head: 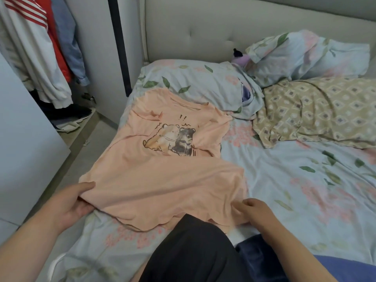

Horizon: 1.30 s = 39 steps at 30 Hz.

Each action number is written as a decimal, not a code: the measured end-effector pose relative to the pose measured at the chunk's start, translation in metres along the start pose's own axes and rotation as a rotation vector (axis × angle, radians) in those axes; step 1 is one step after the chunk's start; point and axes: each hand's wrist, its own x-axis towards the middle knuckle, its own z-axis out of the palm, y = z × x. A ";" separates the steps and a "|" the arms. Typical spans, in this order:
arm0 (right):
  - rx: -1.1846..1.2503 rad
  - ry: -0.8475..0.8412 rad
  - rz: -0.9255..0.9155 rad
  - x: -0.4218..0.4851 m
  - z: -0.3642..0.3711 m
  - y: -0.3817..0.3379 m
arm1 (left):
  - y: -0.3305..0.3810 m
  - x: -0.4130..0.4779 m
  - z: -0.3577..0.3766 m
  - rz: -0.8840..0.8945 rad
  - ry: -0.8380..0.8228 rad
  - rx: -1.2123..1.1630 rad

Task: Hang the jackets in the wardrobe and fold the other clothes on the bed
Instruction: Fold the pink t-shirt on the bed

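Note:
A peach T-shirt point(162, 163) with a cartoon print of two animals lies face up on the bed point(295, 190), collar toward the pillows. My left hand point(75, 202) grips its lower left hem corner, thumb on top. My right hand point(256, 210) pinches the hem at the lower right. A black garment point(195, 251) lies at the near edge, overlapping the shirt's hem, with a dark blue garment point(258, 255) beside it. At the upper left, jackets point(40, 47) hang in the open wardrobe.
Floral pillows point(305, 55) and a beige patterned quilt point(317, 112) fill the head of the bed. A padded headboard point(203, 27) stands behind. A white wardrobe door point(24, 139) stands open at the left, over a narrow floor strip point(85, 151).

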 end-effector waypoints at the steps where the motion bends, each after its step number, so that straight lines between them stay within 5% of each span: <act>1: -0.030 -0.036 -0.044 -0.004 0.004 0.003 | -0.001 -0.005 0.000 -0.048 -0.043 -0.005; 5: -0.088 0.008 -0.126 -0.011 0.014 -0.009 | -0.005 -0.023 0.005 0.003 -0.261 0.007; 7: 0.082 -0.024 -0.114 -0.016 0.015 -0.017 | -0.011 -0.036 0.011 -0.006 -0.345 0.126; 9: 0.321 -0.079 -0.054 -0.020 0.017 -0.017 | -0.019 -0.046 0.017 -0.037 -0.354 0.286; 12: 0.354 -0.044 -0.066 -0.025 0.014 -0.018 | -0.028 -0.049 0.029 0.062 -0.282 0.336; 21: 0.644 -0.030 0.003 -0.029 0.013 -0.011 | -0.047 -0.064 0.023 0.050 -0.254 -0.603; 25: 0.711 0.009 -0.027 -0.032 0.005 -0.009 | -0.041 -0.067 0.019 -0.030 -0.173 -0.599; 28: 0.758 0.008 -0.075 -0.036 -0.006 -0.015 | -0.031 -0.070 0.013 0.031 -0.114 -0.431; 33: 0.778 -0.073 -0.170 -0.047 -0.027 -0.030 | -0.013 -0.069 -0.024 0.439 0.204 -0.090; 39: 0.623 -0.012 -0.364 -0.054 -0.047 -0.045 | 0.008 -0.099 -0.059 0.993 0.464 0.927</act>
